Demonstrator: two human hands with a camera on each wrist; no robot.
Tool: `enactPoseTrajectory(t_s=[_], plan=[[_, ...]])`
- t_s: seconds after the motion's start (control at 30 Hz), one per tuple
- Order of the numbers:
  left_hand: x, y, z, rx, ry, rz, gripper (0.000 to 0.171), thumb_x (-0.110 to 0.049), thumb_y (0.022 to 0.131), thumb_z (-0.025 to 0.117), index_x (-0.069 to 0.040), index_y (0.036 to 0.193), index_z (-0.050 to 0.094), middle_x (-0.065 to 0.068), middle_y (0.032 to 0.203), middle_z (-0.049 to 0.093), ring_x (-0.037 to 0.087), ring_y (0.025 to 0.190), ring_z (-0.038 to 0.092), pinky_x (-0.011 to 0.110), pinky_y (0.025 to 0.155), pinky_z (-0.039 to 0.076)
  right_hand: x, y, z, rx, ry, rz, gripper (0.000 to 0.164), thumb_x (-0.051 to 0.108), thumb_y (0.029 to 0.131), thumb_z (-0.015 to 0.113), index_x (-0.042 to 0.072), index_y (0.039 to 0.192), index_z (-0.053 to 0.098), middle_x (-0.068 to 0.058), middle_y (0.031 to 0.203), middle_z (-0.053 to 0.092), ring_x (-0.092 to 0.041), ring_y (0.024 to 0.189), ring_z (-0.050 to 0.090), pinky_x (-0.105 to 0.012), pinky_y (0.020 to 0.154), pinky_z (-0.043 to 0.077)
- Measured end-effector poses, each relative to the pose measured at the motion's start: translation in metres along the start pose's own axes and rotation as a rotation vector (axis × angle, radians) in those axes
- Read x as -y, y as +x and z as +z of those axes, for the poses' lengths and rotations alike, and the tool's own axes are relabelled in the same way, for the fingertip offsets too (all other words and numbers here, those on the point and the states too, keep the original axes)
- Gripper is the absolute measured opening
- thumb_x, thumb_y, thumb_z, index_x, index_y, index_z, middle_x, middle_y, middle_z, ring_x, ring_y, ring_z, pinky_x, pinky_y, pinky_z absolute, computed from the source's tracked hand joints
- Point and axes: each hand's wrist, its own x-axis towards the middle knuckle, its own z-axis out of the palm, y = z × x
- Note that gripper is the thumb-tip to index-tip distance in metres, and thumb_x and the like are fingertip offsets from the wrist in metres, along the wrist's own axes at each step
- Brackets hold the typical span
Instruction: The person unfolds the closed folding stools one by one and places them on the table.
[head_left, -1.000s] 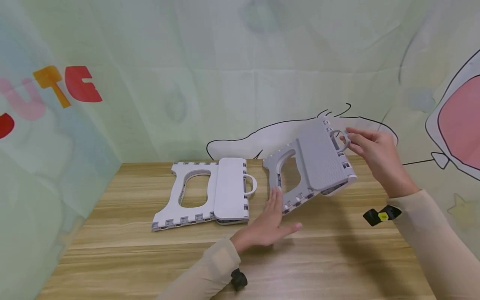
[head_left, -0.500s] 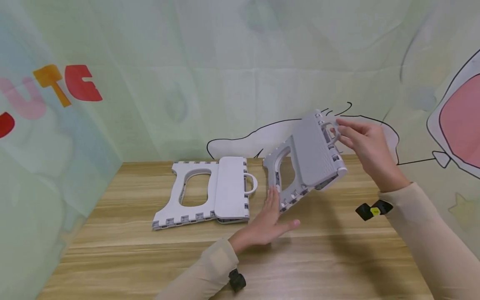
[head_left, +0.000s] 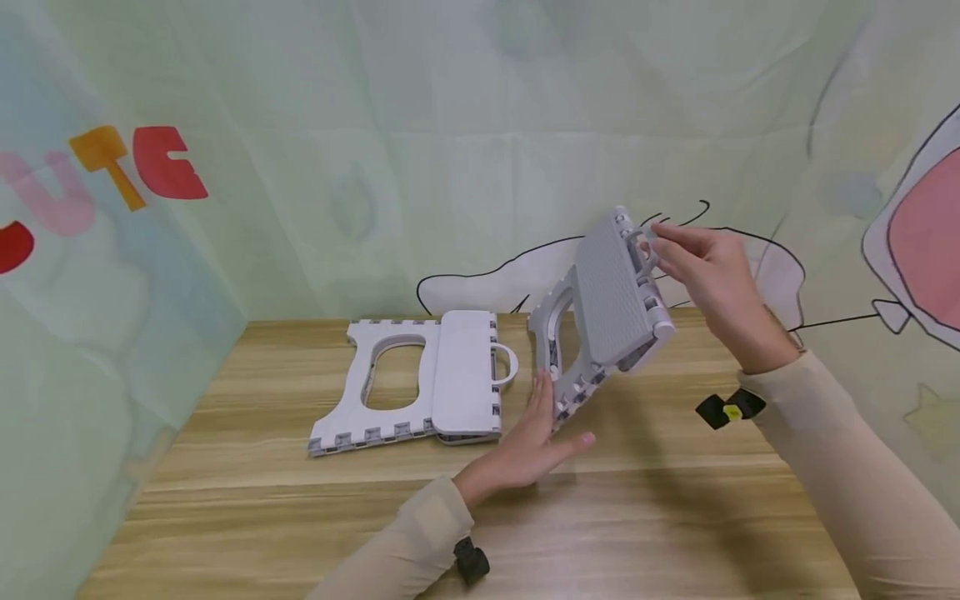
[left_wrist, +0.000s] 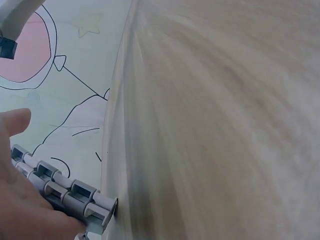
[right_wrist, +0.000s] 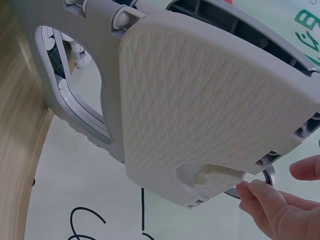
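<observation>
1. Letters [head_left: 102, 150] reading U, T, E mark the backdrop [head_left: 450, 167]; green characters beside the stool are cut off.
2. Your right hand [head_left: 712, 271], raised above the table [head_left: 300, 508], pinches the handle [right_wrist: 270, 175] of the grey stool [head_left: 615, 283], folded and tilted, its leg end low.
3. Your left hand [head_left: 521, 446] grasps nothing: straight fingers touch its lower edge, thumb spread.
4. The white stool [head_left: 467, 371] lies flat alongside.

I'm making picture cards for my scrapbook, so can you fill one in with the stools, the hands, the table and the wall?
Tilted stool: grey, handle end raised
Flat stool: pale, lying left of the tilted stool
Right hand: pinching the tilted stool's handle
Left hand: fingers touching the tilted stool's lower edge
Table: wood-patterned
Wall: pale green, with printed letters
</observation>
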Motion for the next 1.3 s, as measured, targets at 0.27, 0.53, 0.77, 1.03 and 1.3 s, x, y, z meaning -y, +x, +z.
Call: enactPoseTrajectory(t_s=[0.27, 0.53, 0.77, 1.03, 1.3], plan=[[0.0, -0.002, 0.001, -0.018, -0.047, -0.019, 0.106, -0.059, 0.096, 0.054, -0.005, 0.157, -0.015, 0.013, 0.162, -0.02, 0.031, 0.15, -0.008, 0.05, 0.12, 0.008, 0.007, 0.002, 0.011, -0.019, -0.062, -0.011, 0.05, 0.031, 0.101, 0.058, 0.001, 0.142, 0.054, -0.017, 0.137, 0.058, -0.027, 0.123, 0.058, -0.034, 0.102, 0.048], [0.003, -0.003, 0.001, -0.042, -0.102, -0.014, 0.106, -0.056, 0.096, 0.056, -0.003, 0.157, -0.013, 0.016, 0.162, -0.018, 0.033, 0.15, -0.006, 0.052, 0.12, 0.009, 0.011, 0.004, 0.018, -0.002, -0.081, -0.025, 0.051, 0.035, 0.101, 0.057, 0.005, 0.143, 0.054, -0.015, 0.139, 0.058, -0.027, 0.122, 0.059, -0.043, 0.104, 0.047], [0.003, -0.004, -0.001, -0.038, -0.145, -0.038, 0.105, -0.054, 0.096, 0.057, -0.006, 0.157, -0.015, 0.009, 0.162, -0.021, 0.031, 0.15, -0.007, 0.052, 0.119, 0.006, 0.014, 0.008, 0.024, 0.018, -0.066, -0.04, 0.05, 0.035, 0.101, 0.059, 0.006, 0.142, 0.055, -0.014, 0.137, 0.06, -0.026, 0.122, 0.059, -0.045, 0.106, 0.045], [0.004, -0.005, -0.002, -0.037, -0.18, -0.061, 0.106, -0.052, 0.096, 0.058, -0.009, 0.157, -0.017, 0.01, 0.163, -0.02, 0.026, 0.15, -0.007, 0.052, 0.12, 0.006, 0.021, 0.013, 0.034, 0.04, -0.113, -0.087, 0.049, 0.035, 0.102, 0.057, 0.008, 0.142, 0.055, -0.011, 0.132, 0.064, -0.022, 0.116, 0.061, -0.039, 0.095, 0.049], [0.007, -0.005, -0.003, -0.053, -0.251, -0.033, 0.103, -0.047, 0.098, 0.058, -0.009, 0.157, -0.017, 0.012, 0.163, -0.018, 0.026, 0.15, -0.007, 0.052, 0.12, 0.005, 0.023, 0.017, 0.046, 0.049, -0.113, -0.113, 0.046, 0.031, 0.102, 0.057, 0.009, 0.142, 0.056, -0.013, 0.129, 0.065, -0.025, 0.111, 0.066, -0.042, 0.097, 0.051]])
